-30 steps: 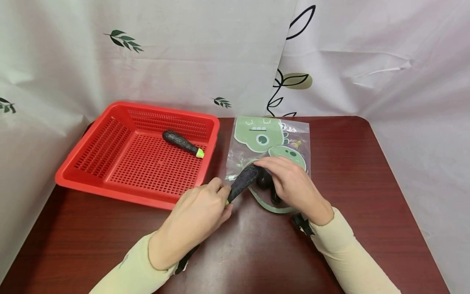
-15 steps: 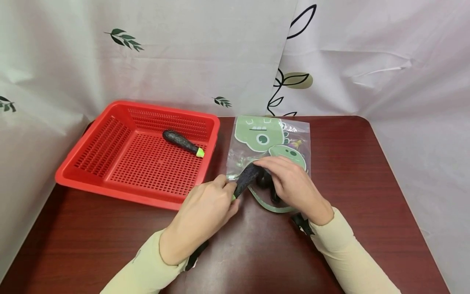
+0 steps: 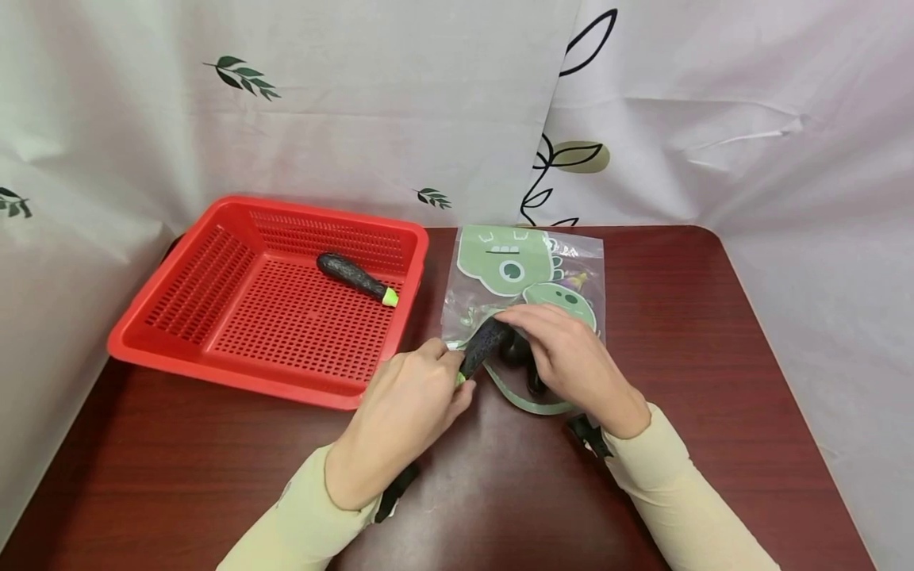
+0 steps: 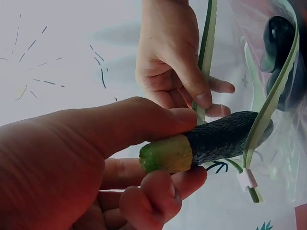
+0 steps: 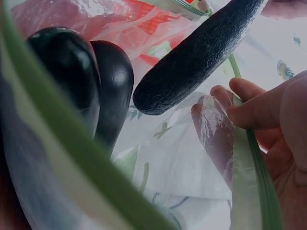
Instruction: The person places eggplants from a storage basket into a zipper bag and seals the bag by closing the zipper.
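In the mouth of the plastic bag (image 3: 510,244), a zucchini (image 4: 220,139) is being pinched by the left hand (image 3: 403,416), while the bag's rim (image 5: 256,167) is being pinched by the right hand (image 3: 574,353); were that slackening, the zucchini could be getting snagged.

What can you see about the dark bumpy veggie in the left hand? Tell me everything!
The long, blackish-green, wrinkly-skinned vegetable has a rounded tip and a short, smoother, yellow-green stem end; I can't tell whether it's real or a toy. The left hand pinches it near that end. It slants, tip reaching into the open mouth of a clear plastic bag with green cartoon prints.
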`<state>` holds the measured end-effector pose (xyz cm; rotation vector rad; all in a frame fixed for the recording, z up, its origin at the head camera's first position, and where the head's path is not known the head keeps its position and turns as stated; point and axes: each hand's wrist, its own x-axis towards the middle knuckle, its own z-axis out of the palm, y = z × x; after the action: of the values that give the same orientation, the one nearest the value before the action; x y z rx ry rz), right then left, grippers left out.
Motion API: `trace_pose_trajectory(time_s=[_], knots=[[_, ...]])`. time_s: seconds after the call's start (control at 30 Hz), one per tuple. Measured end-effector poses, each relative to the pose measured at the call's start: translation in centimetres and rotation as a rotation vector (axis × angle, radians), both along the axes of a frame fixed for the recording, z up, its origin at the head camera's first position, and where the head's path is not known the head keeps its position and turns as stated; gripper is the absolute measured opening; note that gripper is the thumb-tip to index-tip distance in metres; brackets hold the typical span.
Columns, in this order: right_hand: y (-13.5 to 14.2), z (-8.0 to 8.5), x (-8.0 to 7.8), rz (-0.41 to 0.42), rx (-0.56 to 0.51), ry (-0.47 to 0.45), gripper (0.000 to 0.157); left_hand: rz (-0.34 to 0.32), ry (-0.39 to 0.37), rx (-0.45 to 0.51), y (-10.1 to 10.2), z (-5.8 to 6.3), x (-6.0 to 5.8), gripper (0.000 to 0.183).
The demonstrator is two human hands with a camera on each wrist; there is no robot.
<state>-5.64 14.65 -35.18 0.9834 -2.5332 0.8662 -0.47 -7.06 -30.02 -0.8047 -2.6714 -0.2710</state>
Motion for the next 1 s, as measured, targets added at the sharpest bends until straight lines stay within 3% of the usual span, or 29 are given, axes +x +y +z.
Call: trace_pose_trajectory(time_s=[0.23, 1.0], knots=[[0.0, -0.1, 0.0, -0.001, -0.001, -0.006, 0.036, 0.046, -0.026, 0.003, 0.5, -0.3, 0.0, 0.017], [0.1, -0.1, 0.0, -0.002, -0.001, -0.003, 0.035, 0.118, -0.01, 0.029, 1.8, -1.4, -0.6, 0.022]])
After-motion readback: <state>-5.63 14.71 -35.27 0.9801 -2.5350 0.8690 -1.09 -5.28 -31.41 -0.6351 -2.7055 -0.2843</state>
